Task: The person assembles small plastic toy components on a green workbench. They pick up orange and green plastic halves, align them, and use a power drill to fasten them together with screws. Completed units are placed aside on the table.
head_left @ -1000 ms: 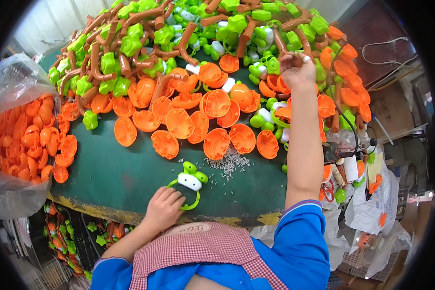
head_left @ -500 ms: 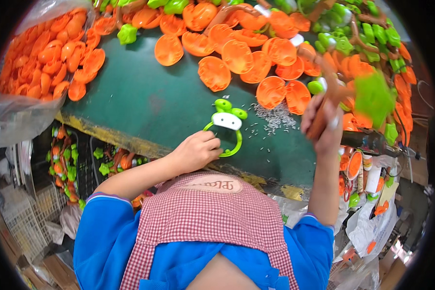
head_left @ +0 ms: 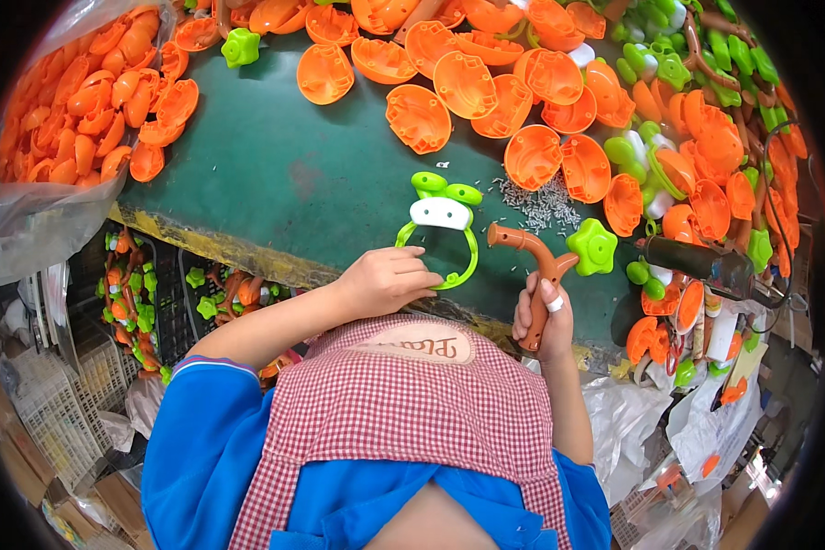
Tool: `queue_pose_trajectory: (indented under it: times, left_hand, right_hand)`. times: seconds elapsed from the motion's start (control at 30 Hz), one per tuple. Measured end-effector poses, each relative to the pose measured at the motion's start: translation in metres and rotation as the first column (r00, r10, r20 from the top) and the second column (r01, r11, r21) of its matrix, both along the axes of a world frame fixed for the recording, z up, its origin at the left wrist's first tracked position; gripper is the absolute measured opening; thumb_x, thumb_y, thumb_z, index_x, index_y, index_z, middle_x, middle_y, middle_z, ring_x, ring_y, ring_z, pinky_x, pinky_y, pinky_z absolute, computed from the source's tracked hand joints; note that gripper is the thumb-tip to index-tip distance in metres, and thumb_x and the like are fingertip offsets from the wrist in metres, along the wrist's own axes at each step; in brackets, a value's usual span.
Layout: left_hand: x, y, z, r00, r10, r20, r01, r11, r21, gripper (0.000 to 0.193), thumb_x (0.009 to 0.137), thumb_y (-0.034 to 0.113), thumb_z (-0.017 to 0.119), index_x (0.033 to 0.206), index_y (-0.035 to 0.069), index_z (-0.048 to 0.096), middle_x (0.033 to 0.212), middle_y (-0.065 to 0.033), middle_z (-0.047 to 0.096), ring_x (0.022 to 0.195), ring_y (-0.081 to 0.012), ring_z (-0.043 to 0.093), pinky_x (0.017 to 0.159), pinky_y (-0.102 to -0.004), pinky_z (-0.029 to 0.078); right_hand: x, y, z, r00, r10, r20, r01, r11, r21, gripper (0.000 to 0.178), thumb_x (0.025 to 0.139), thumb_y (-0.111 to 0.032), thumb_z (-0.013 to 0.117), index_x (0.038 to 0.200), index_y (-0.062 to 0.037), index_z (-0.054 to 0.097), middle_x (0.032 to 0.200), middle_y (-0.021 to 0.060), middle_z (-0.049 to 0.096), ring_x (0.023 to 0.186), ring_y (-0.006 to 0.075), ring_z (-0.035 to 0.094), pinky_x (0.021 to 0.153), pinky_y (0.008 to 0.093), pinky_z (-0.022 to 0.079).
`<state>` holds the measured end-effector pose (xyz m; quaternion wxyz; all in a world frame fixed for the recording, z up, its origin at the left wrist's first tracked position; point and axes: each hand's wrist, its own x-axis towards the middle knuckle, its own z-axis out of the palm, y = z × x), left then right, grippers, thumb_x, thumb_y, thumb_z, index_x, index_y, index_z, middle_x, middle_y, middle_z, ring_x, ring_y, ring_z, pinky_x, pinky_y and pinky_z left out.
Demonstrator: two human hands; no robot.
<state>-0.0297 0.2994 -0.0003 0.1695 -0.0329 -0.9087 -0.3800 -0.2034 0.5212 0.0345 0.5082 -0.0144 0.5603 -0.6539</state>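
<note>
You have two hands in view, your left hand (head_left: pixel 390 282) and your right hand (head_left: pixel 545 321), with one white band (head_left: pixel 556 304) on a right finger. Your left has one green ring (head_left: pixel 473 257), bearing one white piece (head_left: pixel 441 214) with two dark holes and two green oval lobes (head_left: pixel 428 182). Your right has one brown branch piece (head_left: pixel 543 264) with one green star knob (head_left: pixel 594 246). On your one green surface (head_left: pixel 247 165) you have one lone green star (head_left: pixel 240 48), one dark corded tool (head_left: pixel 683 258), one heap of grey pins (head_left: pixel 550 203), too many to count, and over a dozen loose orange half-shells (head_left: pixel 325 73). Your one clear plastic bag (head_left: pixel 46 220) holds dozens more, overlapping too much for exact counting.
</note>
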Motion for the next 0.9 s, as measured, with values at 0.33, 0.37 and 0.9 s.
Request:
queue_pose_trajectory:
  times: [0.33,0.37,0.9]
  left_hand:
    - [-0.007,-0.011,-0.007,0.973,-0.23,-0.022,0.228,0.97,-0.08,0.014,0.079,0.014,0.07,0.091,0.007,0.065,0.075,-0.0052,0.063,0.073,-0.0233,0.066,0.099,-0.0447,0.051]
    - [-0.013,-0.011,-0.003,0.971,-0.231,-0.068,0.217,0.962,-0.165,0.012,0.082,0.015,0.066,0.092,0.008,0.064,0.074,-0.0045,0.061,0.074,-0.0202,0.064,0.101,-0.0433,0.05]
    - [-0.124,-0.245,0.067,0.654,0.479,-0.586,-0.755,0.457,-0.47,0.038,0.079,-0.005,0.053,0.116,0.003,0.059,0.116,-0.0158,0.062,0.102,-0.0355,0.06,0.09,-0.045,0.048]
  right_hand:
    - [-0.001,-0.004,-0.003,0.95,0.265,-0.167,-0.204,0.928,0.312,0.029,0.098,-0.032,0.053,0.1,-0.0032,0.051,0.057,0.0035,0.05,0.042,0.0134,0.049,0.041,0.0255,0.041]
    - [0.0,-0.004,-0.002,0.873,0.327,-0.361,-0.159,0.893,0.422,0.028,0.095,-0.028,0.058,0.101,-0.0016,0.053,0.065,0.0071,0.054,0.051,0.0175,0.054,0.048,0.0289,0.044]
    - [0.003,-0.055,-0.005,-0.171,0.344,-0.923,-0.398,0.833,0.384,0.022,0.068,-0.007,0.073,0.09,-0.0092,0.069,0.091,0.0029,0.062,0.087,0.0207,0.061,0.087,0.0397,0.04]
